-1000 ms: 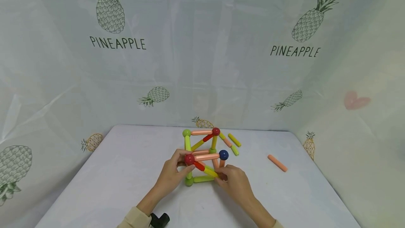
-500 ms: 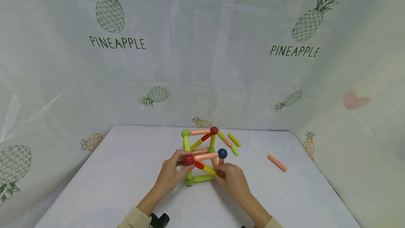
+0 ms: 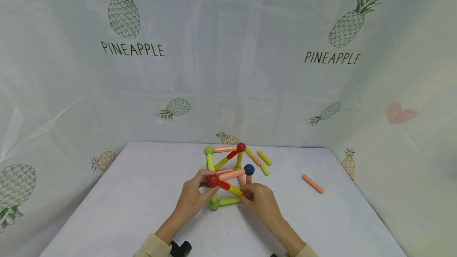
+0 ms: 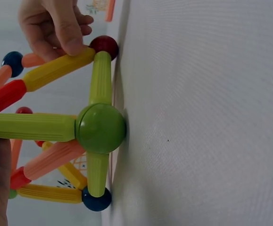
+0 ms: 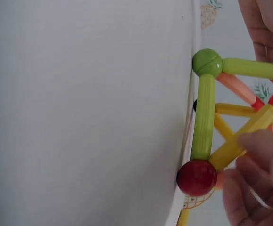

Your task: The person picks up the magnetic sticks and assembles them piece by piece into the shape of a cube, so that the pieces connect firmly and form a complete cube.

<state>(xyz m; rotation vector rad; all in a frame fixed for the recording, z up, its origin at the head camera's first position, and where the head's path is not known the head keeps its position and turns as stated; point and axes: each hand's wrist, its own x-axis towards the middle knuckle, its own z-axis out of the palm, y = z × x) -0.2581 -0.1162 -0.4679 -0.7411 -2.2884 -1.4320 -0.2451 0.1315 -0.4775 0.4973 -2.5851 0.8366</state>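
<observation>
A cube-like frame of coloured rods and balls stands on the table. My left hand (image 3: 192, 193) grips its near upper left corner at a red ball (image 3: 213, 180). From that ball a red rod (image 3: 224, 185) and a yellow rod (image 3: 233, 190) slope down end to end across the near face. My right hand (image 3: 262, 201) pinches the yellow rod, whose lower end meets a lower red ball (image 5: 196, 178). A blue ball (image 3: 249, 169) tops the near right corner, joined to the upper red ball by an orange rod (image 3: 232, 175). A green ball (image 4: 101, 128) sits at the lower left corner.
Behind the frame, several short rods lie in a line, including a lime rod (image 3: 264, 169), beside a loose yellow rod (image 3: 264, 158). An orange rod (image 3: 313, 184) lies farther right. A pineapple-print cloth (image 3: 228, 70) hangs behind the white table (image 3: 160, 173).
The blue ball has shifted slightly left and away from me, and its orange rod now slants more. My right hand has moved a little left with the yellow rod. The left hand keeps its grip.
</observation>
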